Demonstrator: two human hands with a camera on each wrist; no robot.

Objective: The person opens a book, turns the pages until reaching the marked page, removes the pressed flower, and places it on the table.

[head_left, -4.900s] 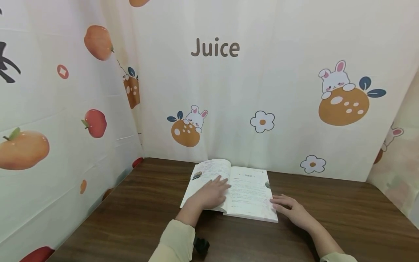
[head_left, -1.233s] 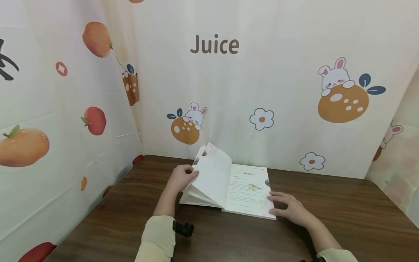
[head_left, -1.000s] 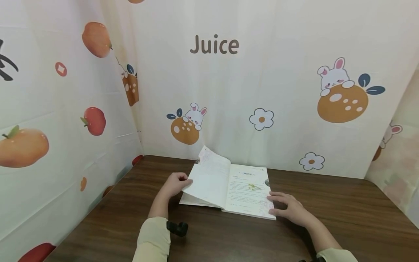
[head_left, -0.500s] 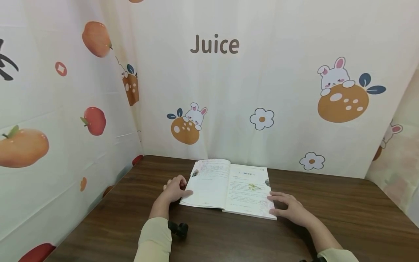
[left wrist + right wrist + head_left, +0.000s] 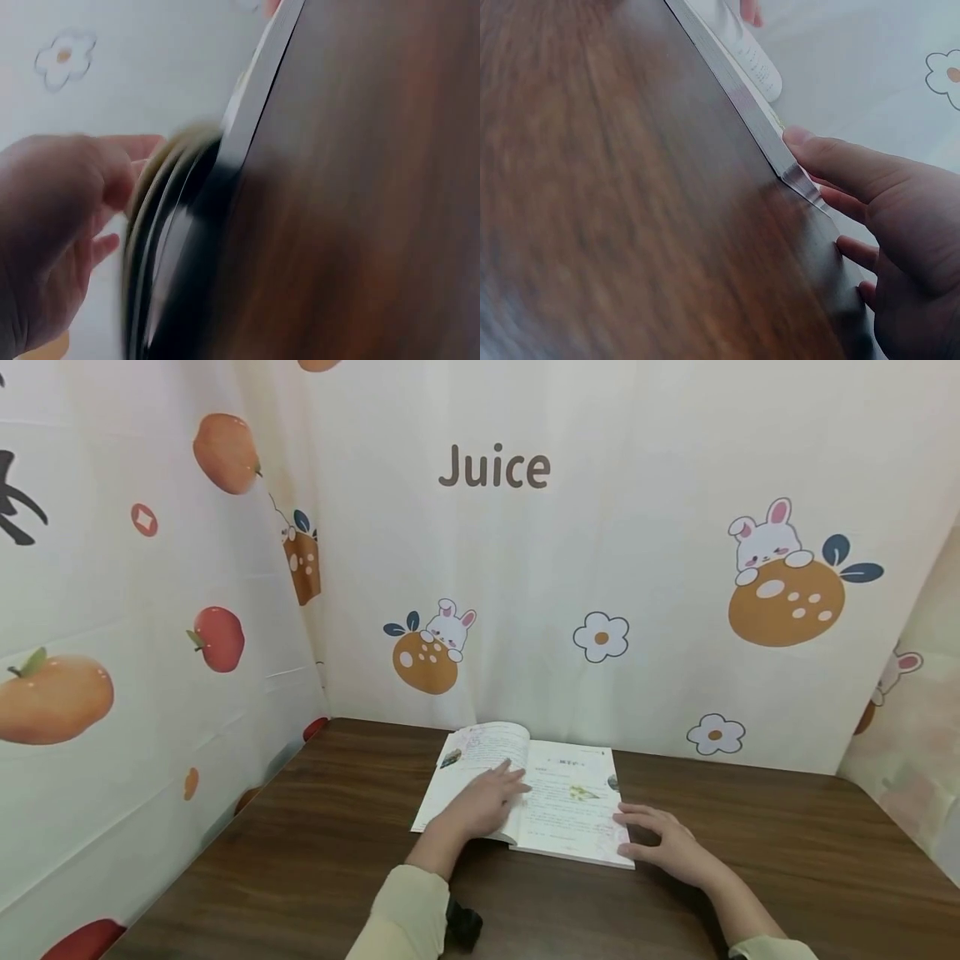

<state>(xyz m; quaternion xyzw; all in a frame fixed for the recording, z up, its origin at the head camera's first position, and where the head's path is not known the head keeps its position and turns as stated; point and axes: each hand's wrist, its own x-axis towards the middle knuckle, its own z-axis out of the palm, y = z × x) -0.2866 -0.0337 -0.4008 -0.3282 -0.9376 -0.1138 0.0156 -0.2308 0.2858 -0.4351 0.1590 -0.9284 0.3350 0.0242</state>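
Note:
An open book lies on the table near the back curtain, its left pages bowed up toward the spine. My left hand is spread over the left page, its fingertips reaching the gutter. In the left wrist view, several curved pages rise beside that hand. At the book's right edge is my right hand, with its thumb on the near corner and its fingers loosely bent along the side. The right page bears text and a small yellow flower picture.
The dark wooden table spreads around the book. A printed curtain stands right behind it, and another printed curtain closes off the left side. A black wrist device shows at the left sleeve.
The left hand turned pages over to the left, laid them down at the left edge, then moved right onto the page by the spine. The right hand stayed at the right edge.

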